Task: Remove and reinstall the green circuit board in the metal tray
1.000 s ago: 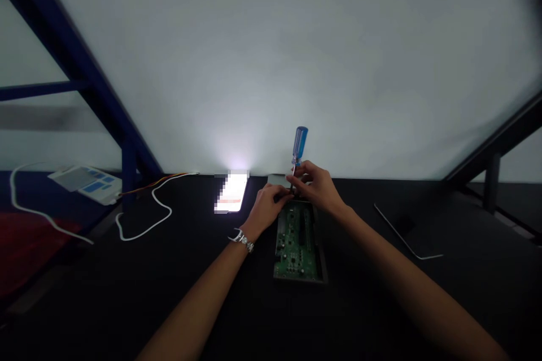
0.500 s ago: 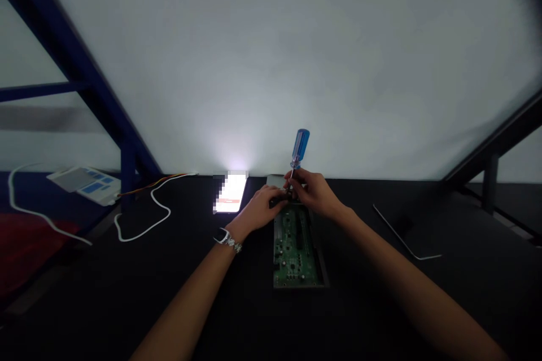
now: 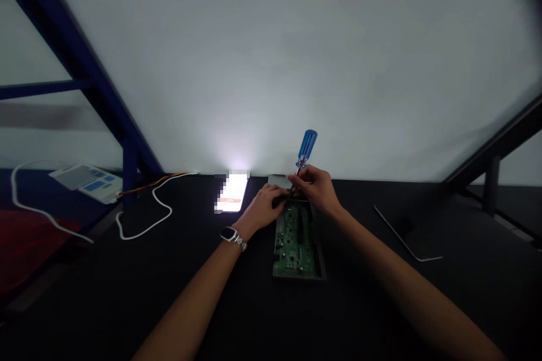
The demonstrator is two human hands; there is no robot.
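A green circuit board [image 3: 292, 254] lies in a dark open-topped frame [image 3: 322, 262] on the black table. Its far end is partly covered by my hands. My right hand [image 3: 315, 187] is closed round the shaft of a screwdriver [image 3: 307, 146] with a clear blue handle. The handle points up and leans right, while the tip goes down to the board's far end, where it is hidden among my fingers. My left hand [image 3: 265, 206], with a watch [image 3: 231, 234] on its wrist, has its fingers bent at that far end beside the tip; what they pinch is too dark to make out.
A lit phone [image 3: 232, 194] rests left of my hands by the wall. A white cable [image 3: 163, 203] curls on the table further left, near a white-and-blue card [image 3: 91, 180]. To the right lies a dark flat panel with a pale edge [image 3: 400, 237]. Blue frame bars [image 3: 101, 96] rise at the left.
The screwdriver handle has tipped further right, and my right hand has shifted slightly with it. My left wrist has turned, showing more of the watch face. The near end of the board sits slightly higher in view.
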